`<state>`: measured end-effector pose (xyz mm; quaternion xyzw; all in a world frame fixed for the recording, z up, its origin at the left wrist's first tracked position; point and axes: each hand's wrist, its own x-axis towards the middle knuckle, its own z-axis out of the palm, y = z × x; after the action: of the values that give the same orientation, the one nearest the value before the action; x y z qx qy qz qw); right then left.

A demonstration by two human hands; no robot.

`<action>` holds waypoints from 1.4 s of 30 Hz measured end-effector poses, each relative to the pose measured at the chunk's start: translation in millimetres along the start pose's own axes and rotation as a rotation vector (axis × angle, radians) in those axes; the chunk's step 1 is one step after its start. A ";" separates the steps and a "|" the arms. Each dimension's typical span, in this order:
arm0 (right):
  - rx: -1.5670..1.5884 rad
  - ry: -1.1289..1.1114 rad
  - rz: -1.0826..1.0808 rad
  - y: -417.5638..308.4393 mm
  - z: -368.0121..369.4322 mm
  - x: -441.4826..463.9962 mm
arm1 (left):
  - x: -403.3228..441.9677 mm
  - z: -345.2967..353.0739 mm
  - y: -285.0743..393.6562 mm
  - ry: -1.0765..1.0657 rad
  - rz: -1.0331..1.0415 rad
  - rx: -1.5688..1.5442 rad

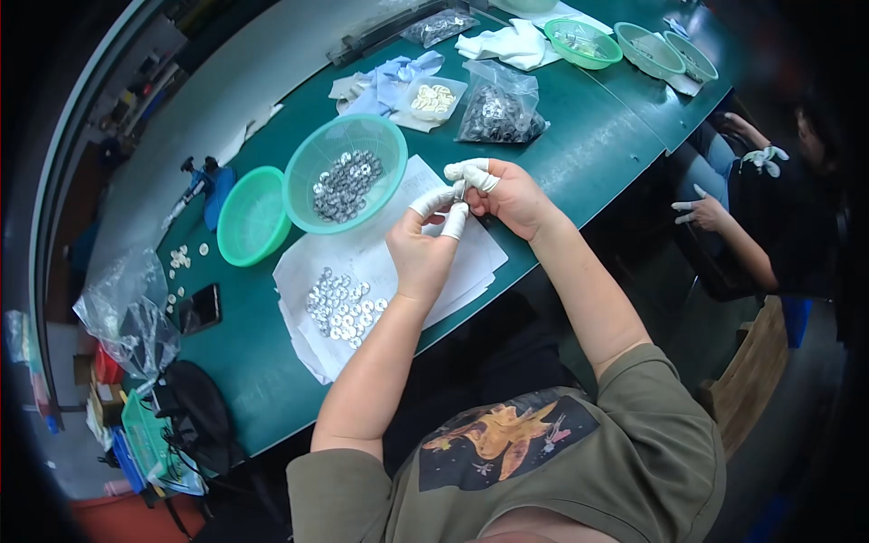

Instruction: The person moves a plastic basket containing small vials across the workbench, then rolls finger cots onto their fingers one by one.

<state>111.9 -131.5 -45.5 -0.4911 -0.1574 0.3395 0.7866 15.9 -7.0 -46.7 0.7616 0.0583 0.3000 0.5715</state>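
Observation:
My left hand [427,237] and my right hand [503,198] meet above the paper sheets, white covers on several fingertips. Pinched between them is a small metal piece [460,192], mostly hidden by the fingers. Below and left of my hands, a spread of shiny round metal discs [342,306] lies on the white paper [434,312]. A green mesh basket [391,163] beside the paper holds a heap of darker small metal rings [348,185].
Left of the basket stands another green basket [237,217], with a phone [200,309] and pale discs [179,259] nearby. Behind are a bag of dark parts [500,109], a tub of cream pieces [433,98] and more baskets [584,43]. At right sits another person [724,199].

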 end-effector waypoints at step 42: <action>-0.778 0.063 -0.456 23.7 4.5 10.3 | 11.9 -31.4 21.2 -0.453 -0.021 0.658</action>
<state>107.7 -114.6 -65.1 -0.7130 -0.3535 0.0578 0.6028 3.8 17.1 -17.7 0.9502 0.0318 0.0838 0.2984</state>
